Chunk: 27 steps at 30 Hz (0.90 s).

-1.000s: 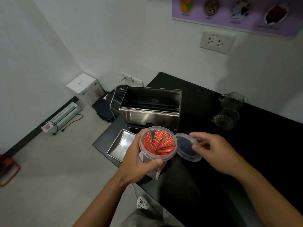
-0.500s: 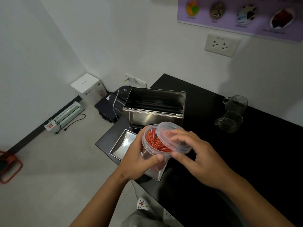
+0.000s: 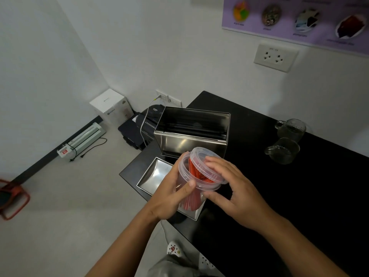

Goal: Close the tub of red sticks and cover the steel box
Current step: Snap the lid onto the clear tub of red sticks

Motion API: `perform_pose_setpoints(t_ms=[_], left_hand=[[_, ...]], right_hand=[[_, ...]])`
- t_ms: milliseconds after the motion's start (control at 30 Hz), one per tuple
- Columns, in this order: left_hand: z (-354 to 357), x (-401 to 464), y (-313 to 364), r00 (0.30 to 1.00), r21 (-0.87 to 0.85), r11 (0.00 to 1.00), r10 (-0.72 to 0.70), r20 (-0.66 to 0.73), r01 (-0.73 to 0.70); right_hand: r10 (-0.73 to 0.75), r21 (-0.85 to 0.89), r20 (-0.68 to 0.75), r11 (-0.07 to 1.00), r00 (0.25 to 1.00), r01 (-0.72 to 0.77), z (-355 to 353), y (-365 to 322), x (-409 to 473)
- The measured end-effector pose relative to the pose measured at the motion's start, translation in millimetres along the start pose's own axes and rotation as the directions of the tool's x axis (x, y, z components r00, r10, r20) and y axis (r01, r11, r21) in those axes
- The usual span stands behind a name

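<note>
My left hand [image 3: 172, 193] grips a clear plastic tub [image 3: 192, 194] full of red sticks, held above the table's near-left corner. My right hand [image 3: 232, 193] holds the clear round lid [image 3: 201, 162] on the tub's mouth; the lid sits tilted, its left edge lifted, with red sticks showing in the gap. Behind the tub stands the open steel box [image 3: 191, 129]. Its flat steel cover [image 3: 154, 177] lies upside down on the table, partly hidden under my left hand and the tub.
Two glass cups [image 3: 283, 149] stand at the back right of the black table [image 3: 299, 196]. On the floor to the left are a white carton [image 3: 111, 105], a laminator [image 3: 83, 138], a dark appliance with a cable [image 3: 139, 124] and a red stool [image 3: 12, 198].
My right hand picked the lid up from the table beside the tub, carried it left and set it tilted onto the tub's mouth. The left hand kept its hold on the tub.
</note>
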<state>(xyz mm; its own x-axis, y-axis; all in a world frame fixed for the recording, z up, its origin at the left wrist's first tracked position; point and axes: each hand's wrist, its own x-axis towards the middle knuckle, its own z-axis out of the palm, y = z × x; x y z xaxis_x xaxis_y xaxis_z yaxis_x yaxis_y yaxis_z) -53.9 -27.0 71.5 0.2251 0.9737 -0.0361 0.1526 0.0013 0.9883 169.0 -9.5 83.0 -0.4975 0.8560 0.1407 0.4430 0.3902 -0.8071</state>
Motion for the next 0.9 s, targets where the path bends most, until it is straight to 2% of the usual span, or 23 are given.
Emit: perform_pose_setpoints(t_ms=[467,700,900], left_hand=[[-6.4,-1.6,15.9,0.997,-0.011,0.999,-0.051,0.054,0.052],[-5.7,4.5,33.0,0.969,-0.082,0.966,-0.247,-0.005,0.246],[-3.2,15.7,37.3,0.965,-0.039,0.967,-0.255,-0.067,0.253]], right_hand=[[-0.041,0.086,0.042,0.996,0.998,0.037,6.1,-0.8,4.8],[-0.047,0.085,0.064,0.996,0.997,0.041,8.3,-3.2,5.8],[-0.030,0.059,0.065,0.998,0.997,0.026,6.6,-5.5,13.5]])
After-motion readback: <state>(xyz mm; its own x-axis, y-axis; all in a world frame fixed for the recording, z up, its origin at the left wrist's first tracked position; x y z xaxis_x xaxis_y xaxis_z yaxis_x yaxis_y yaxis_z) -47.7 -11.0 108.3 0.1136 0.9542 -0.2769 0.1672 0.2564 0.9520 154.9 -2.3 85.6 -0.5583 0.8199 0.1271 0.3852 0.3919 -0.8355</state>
